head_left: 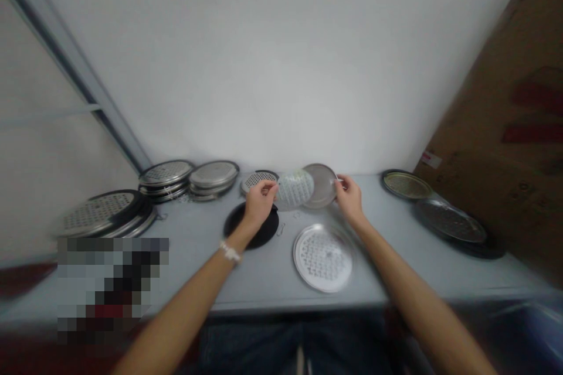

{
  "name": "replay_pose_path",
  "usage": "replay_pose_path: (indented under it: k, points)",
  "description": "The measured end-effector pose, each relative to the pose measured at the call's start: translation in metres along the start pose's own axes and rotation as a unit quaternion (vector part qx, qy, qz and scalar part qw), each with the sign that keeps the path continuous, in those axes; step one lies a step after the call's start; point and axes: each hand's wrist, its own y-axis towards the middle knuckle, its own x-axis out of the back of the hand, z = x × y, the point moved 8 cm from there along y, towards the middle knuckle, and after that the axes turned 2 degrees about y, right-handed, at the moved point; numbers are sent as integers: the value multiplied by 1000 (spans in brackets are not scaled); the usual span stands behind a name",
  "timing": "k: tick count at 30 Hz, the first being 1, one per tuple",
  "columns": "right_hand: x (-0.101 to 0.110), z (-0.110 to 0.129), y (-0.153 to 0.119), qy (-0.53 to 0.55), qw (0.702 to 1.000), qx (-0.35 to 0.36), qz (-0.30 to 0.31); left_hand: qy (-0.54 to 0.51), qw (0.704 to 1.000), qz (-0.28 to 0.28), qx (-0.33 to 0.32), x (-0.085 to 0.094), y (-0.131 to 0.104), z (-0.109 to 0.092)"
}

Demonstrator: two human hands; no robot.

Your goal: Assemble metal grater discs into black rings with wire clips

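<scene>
My left hand [261,196] pinches the left edge of a round patterned translucent disc [295,188] above the table. My right hand [349,192] grips the right edge of a round grey disc [321,186], which partly sits behind the patterned one. Below them, a round silver perforated plate [324,258] lies flat on the table. A black round disc [259,231] lies under my left wrist, partly hidden by it. Just behind my left hand is a perforated metal disc with a dark rim [258,179].
Stacks of round perforated discs stand at the left [97,214], back left [167,174] and beside that [214,176]. More discs lie at the right [451,221] and back right [407,185]. A cardboard box [497,181] borders the table's right side; a wall rises behind.
</scene>
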Motion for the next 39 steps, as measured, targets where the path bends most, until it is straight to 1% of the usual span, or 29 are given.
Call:
replay_pose_path:
  k: [2,5,9,12,16,19,22,24,26,27,28,29,30,31,32,33,35,36,38,39]
  points:
    - [-2,-1,-1,16,1000,-7,4,-57,997,-4,43,0,2,10]
    - [-3,-4,-2,36,999,-26,10,-117,989,-9,94,1,1,19]
    - [-1,-20,0,51,996,-79,-3,-167,975,-3,148,-1,-3,24]
    - [0,-40,4,24,991,-134,-6,-175,969,5,173,-2,-5,26]
    - [4,-56,9,-36,987,-159,4,-180,965,16,187,-4,-6,26]
    - [9,-58,11,-80,985,-155,15,-165,969,35,179,-7,-7,22]
    - [14,-55,10,-133,982,-135,23,-143,974,51,167,-9,-8,19]
    - [16,-47,9,-192,976,-101,24,-138,975,61,164,-12,-9,19]
    - [14,-36,8,-230,972,-47,19,-138,975,69,161,-13,-9,19]
    - [12,-29,8,-223,974,-22,18,-140,975,73,159,-14,-10,19]
    - [8,-25,6,-192,981,-9,23,-142,974,77,158,-15,-10,18]
    - [2,-22,5,-144,989,-8,40,-144,973,82,159,-16,-11,19]
    - [-6,-21,2,-86,994,-20,70,-149,972,87,161,-17,-12,19]
    - [-17,-20,-3,-24,992,-46,111,-154,970,93,164,-18,-13,19]
    - [-28,-20,-8,34,984,-74,159,-161,967,99,168,-20,-15,19]
    - [-38,-19,-14,74,974,-97,192,-167,965,106,171,-22,-16,18]
    - [-49,-14,-23,108,960,-120,227,-170,964,117,169,-25,-19,16]
    - [-51,-13,-25,113,957,-126,235,-162,965,122,164,-27,-20,15]
    - [-48,-13,-23,104,958,-131,232,-121,974,131,140,-29,-22,9]
    - [-43,-14,-18,92,963,-130,218,-88,980,135,114,-30,-23,4]
